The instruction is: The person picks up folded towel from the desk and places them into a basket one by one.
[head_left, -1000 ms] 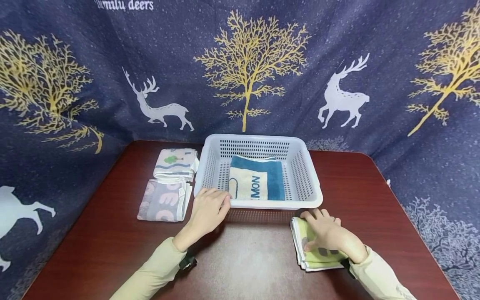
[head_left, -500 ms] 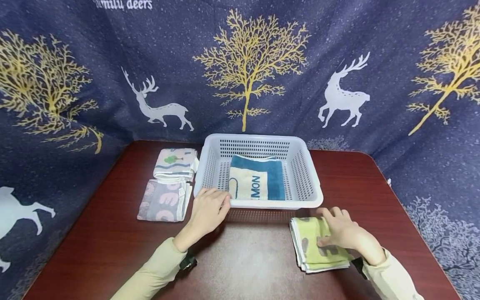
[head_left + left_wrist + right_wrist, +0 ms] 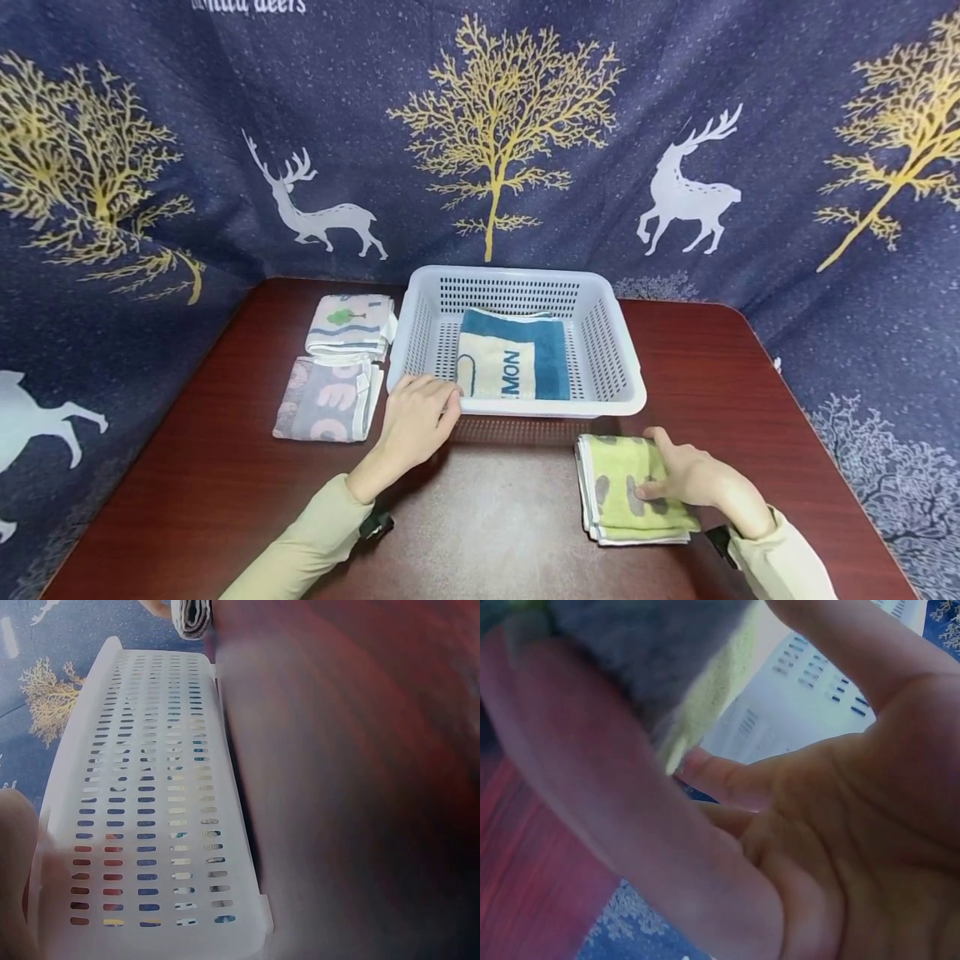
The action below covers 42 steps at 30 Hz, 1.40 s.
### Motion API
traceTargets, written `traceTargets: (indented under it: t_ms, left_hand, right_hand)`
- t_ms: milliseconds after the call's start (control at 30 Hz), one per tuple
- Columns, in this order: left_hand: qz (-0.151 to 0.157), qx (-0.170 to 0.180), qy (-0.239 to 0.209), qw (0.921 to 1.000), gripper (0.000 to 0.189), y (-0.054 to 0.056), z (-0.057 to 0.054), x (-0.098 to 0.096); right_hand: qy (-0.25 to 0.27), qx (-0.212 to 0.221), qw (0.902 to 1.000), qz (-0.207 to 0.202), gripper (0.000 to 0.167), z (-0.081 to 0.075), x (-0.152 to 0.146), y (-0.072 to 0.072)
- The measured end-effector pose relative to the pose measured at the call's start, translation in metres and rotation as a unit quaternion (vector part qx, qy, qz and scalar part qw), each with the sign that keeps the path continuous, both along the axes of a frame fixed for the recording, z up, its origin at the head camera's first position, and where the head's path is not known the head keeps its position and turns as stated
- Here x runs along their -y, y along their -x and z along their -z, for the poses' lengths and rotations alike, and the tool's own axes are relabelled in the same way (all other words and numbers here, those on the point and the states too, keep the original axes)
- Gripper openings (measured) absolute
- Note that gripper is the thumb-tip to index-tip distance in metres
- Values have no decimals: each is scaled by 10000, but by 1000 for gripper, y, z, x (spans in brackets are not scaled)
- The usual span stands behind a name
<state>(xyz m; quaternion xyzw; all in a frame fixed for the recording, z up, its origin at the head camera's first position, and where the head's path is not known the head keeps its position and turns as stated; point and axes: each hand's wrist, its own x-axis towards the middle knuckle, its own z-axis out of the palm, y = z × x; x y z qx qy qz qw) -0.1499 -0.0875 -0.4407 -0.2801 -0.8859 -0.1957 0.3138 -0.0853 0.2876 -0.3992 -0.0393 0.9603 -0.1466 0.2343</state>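
Note:
My left hand [image 3: 416, 417] holds the near left corner of the white plastic basket [image 3: 555, 407], fingers over the rim. In the left wrist view, the basket's slotted side [image 3: 150, 795] stands beside part of that hand. Inside the basket lies a folded blue and cream towel [image 3: 551, 358] with letters on it. Right of the basket's front, my right hand [image 3: 701, 479] grips the right side of a folded yellow-green towel [image 3: 615, 475] with grey spots. Its thumb lies on top; the other fingers pass beyond the edge, partly hidden. The right wrist view shows the towel's fabric [image 3: 660, 660] between thumb and fingers.
Two more folded towels lie left of the basket: a pale one with a tree print [image 3: 348, 325] and a grey-pink one with letters [image 3: 326, 400]. All stand on a dark red wooden table [image 3: 487, 517]. A blue curtain [image 3: 337, 108] with deer and trees hangs behind.
My right hand has moved from lying over the yellow-green towel to its right side, where thumb and fingers take hold. The towel has shifted slightly left. The left hand stays on the basket.

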Motion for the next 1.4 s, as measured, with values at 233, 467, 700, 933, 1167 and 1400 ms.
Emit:
traceTargets:
  t_ms: [233, 467, 700, 933, 1167, 1400]
  left_hand:
    - [-32, 39, 36, 10000, 25, -1, 2, 1]
    - [-21, 13, 22, 10000, 24, -1, -1, 0]
    - [-50, -21, -21, 10000, 24, -1, -2, 0]
    - [-69, -18, -32, 10000, 24, 0, -1, 0]
    - [-77, 99, -66, 9999, 23, -1, -3, -1]
    - [-189, 895, -327, 9953, 16, -6, -11, -2]
  right_hand:
    - [284, -78, 9991, -290, 85, 4, 11, -3]
    - [882, -374, 9920, -825, 76, 7, 21, -5]
    - [1324, -354, 9849, -1054, 72, 9, 28, -4]
    - [1519, -443, 9793, -1264, 70, 15, 38, -1]
    - [1864, -324, 9739, -1255, 69, 20, 46, 1]
    - [2205, -181, 9676, -1220, 66, 22, 51, 1]
